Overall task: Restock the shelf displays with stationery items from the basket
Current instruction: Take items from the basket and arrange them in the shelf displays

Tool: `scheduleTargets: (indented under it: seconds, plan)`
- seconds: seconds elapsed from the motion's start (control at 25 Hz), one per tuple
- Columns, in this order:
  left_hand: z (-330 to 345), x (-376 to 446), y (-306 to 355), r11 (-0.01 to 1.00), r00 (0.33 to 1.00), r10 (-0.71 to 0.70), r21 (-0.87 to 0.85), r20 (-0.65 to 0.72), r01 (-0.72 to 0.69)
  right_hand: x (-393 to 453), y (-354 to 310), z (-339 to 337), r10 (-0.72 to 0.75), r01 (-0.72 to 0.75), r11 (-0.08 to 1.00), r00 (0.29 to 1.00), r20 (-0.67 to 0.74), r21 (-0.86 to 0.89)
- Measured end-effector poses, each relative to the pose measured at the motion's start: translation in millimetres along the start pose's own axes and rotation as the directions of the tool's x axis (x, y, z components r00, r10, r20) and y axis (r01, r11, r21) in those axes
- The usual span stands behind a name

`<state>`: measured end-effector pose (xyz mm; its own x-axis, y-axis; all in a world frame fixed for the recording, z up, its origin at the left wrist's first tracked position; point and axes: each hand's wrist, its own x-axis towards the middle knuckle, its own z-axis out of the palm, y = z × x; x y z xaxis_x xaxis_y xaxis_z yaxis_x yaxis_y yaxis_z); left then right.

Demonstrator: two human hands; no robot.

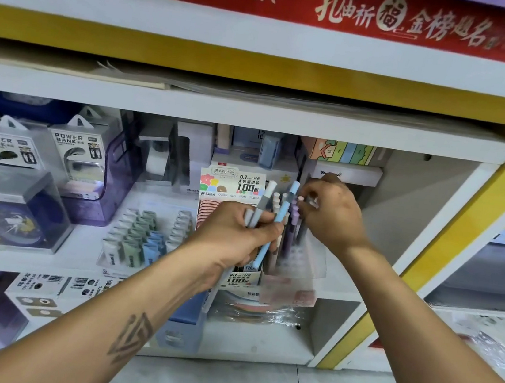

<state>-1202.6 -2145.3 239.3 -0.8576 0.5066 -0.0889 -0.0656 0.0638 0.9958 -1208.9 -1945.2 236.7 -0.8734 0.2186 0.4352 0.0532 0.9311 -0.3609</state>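
My left hand point(236, 234) grips a small bunch of pastel mechanical pencils point(276, 217), blue and grey ones sticking up past my fingers. My right hand point(331, 214) pinches the white cap of one pencil point(309, 201) standing in the clear display holder point(303, 262) on the middle shelf. Several purple and pink pencils stand upright in that holder between my two hands. Behind it stands a pencil-lead display card point(233, 184) marked 0.7 mm HB. The basket is out of view.
Rows of green, blue and white erasers point(145, 238) lie left of the holder. Power bank boxes point(77, 149) and clear cases fill the shelf's left side. A white shelf edge point(255, 111) runs above; a yellow-trimmed upright point(449, 249) stands at right. Boxed goods sit below.
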Motion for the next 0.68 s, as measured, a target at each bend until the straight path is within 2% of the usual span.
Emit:
scheduleTargets:
  seconds: [0.16,0.28,0.36,0.4,0.44,0.56,0.68]
  plan:
    - [4.0,5.1,-1.2,0.988,0.999,0.004,0.152,-0.046,0.003,0.6,-3.6,-4.6,0.13,-0.121,0.954,0.991,-0.016,0.275]
    - [2.0,6.7,-1.7,0.992,0.998,-0.009,0.124,-0.07,0.018,2.6,-15.0,-23.2,0.208,-0.107,0.837,0.969,-0.131,0.537]
    - [1.8,2.9,-1.5,0.998,0.999,-0.032,0.054,-0.041,0.035,-6.1,-18.2,-38.8,0.183,-0.044,0.855,0.958,-0.222,0.517]
    - [1.7,0.4,-1.1,0.999,0.999,-0.038,0.023,-0.025,0.039,-14.9,-17.8,-44.9,0.16,-0.028,0.867,0.961,-0.225,0.497]
    - [0.7,-1.7,0.0,0.999,0.999,-0.039,-0.009,-0.019,0.039,-25.4,-16.4,-49.2,0.138,-0.022,0.864,0.971,-0.195,0.504]
    - [-7.6,-6.1,2.2,0.995,0.996,-0.048,-0.086,-0.079,0.042,-57.2,-18.4,-53.1,0.071,-0.062,0.806,0.997,0.008,0.588]
    - [-12.4,-12.4,1.2,0.988,0.99,-0.089,-0.133,-0.113,0.073,-72.6,-23.0,-48.4,-0.013,-0.049,0.848,0.993,0.114,0.527]
